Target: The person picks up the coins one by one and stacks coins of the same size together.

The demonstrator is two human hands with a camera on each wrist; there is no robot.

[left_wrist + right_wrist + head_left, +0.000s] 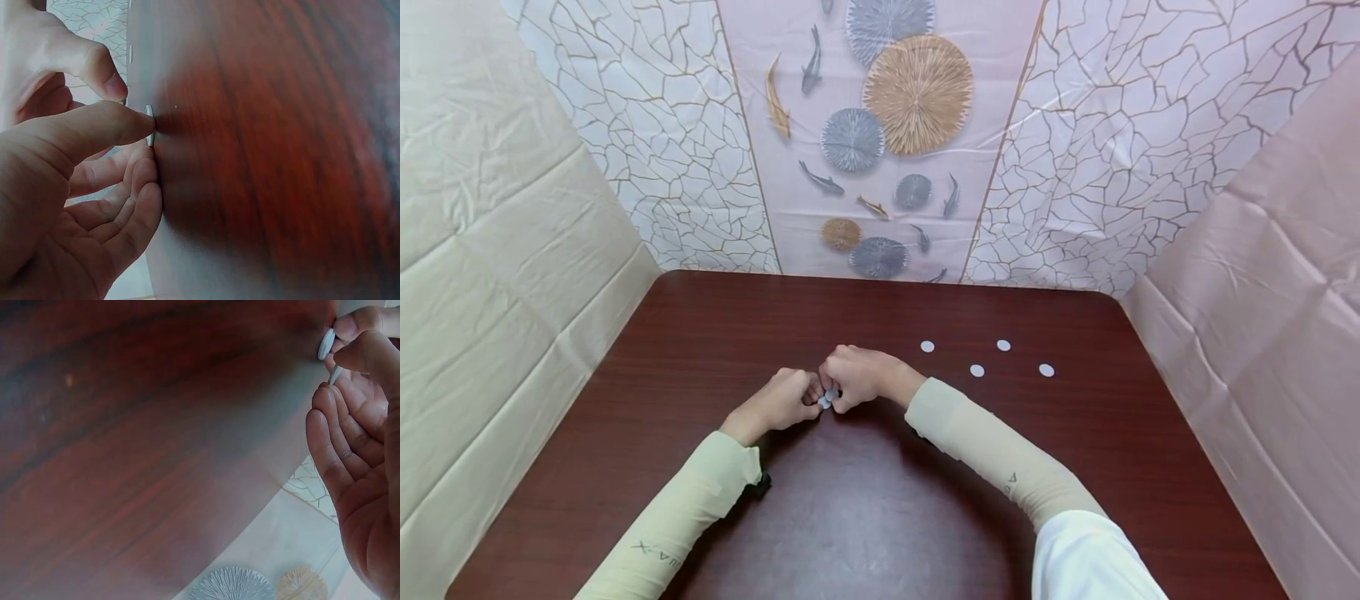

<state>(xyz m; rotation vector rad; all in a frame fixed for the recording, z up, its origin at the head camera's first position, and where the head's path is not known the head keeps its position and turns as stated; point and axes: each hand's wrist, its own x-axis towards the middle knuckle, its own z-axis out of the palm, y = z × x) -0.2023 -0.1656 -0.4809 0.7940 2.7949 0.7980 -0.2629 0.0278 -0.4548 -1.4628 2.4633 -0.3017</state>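
Near the middle of the table, the left hand [781, 398] and the right hand [859, 375] meet with fingertips close together. A small white disc [824, 403] is pinched between the left thumb and fingers; in the left wrist view this disc [150, 125] appears edge-on, close to the tabletop. Between the right thumb and fingers is a second white disc [831, 394], seen as a thin disc [335, 375] in the right wrist view. The two discs lie very near each other; whether they touch, I cannot tell. The fingers partly cover both.
To the right of the hands, several white discs lie apart on the dark red-brown table [880, 517], among them a near disc [977, 371] and a rightmost disc [1047, 370]. Patterned cloth [880, 208] hangs behind the table, with plain cloth at both sides.
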